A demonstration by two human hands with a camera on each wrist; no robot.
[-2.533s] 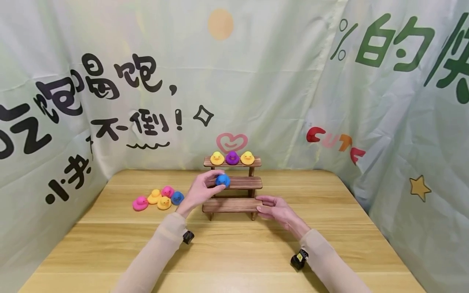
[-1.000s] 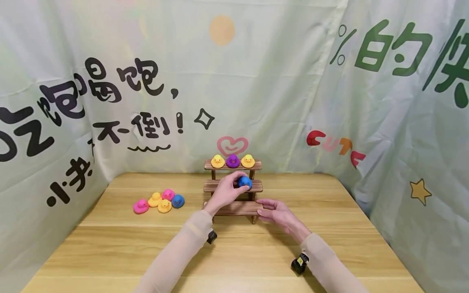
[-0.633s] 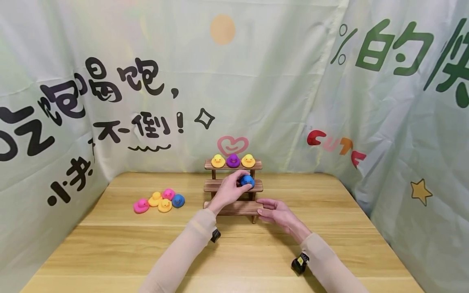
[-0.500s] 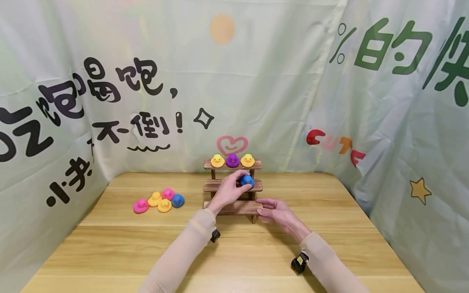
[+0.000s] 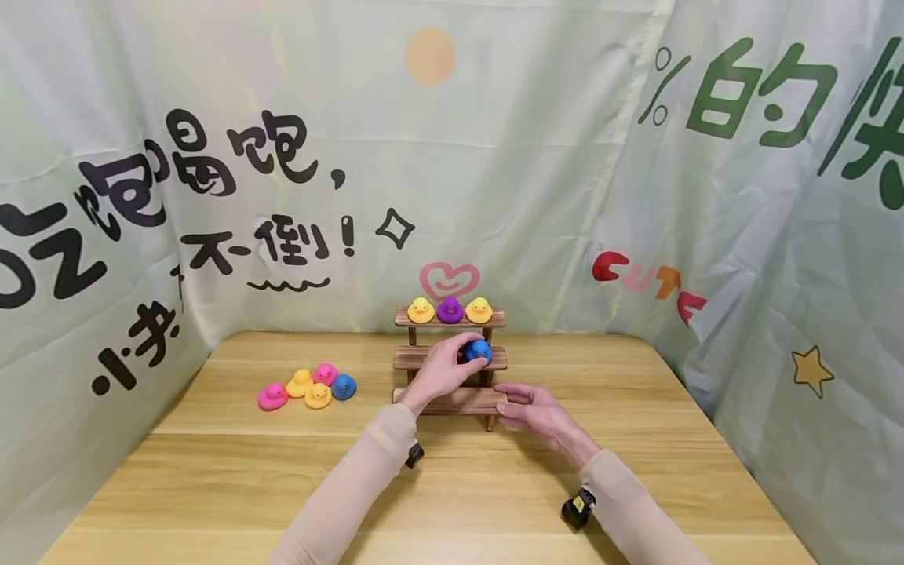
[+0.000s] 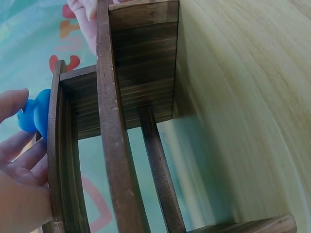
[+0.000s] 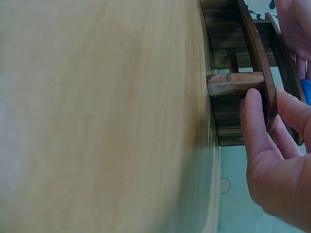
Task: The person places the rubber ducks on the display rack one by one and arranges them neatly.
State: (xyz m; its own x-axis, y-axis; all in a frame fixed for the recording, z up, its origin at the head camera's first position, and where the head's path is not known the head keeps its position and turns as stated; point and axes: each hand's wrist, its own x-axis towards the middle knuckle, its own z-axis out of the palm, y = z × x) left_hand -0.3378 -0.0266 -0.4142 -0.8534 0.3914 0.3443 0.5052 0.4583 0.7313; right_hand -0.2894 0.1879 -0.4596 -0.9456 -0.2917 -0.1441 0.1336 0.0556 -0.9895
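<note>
A small blue rubber duck is held by my left hand at the right part of the middle step of a three-step wooden stand. In the left wrist view the duck sits right against that step's board, thumb on one side and fingers on the other. My right hand grips the right end of the lowest step; in the right wrist view its thumb and fingers lie on either side of the board. On the top step stand a purple duck between two yellow ducks.
On the table left of the stand lies a cluster of ducks: two pink, two yellow and one blue. A printed cloth hangs behind and at both sides.
My left hand has carried the blue duck rightward along the middle step, from its left part to its right part, then stayed almost still. My right hand keeps its place on the lowest step.
</note>
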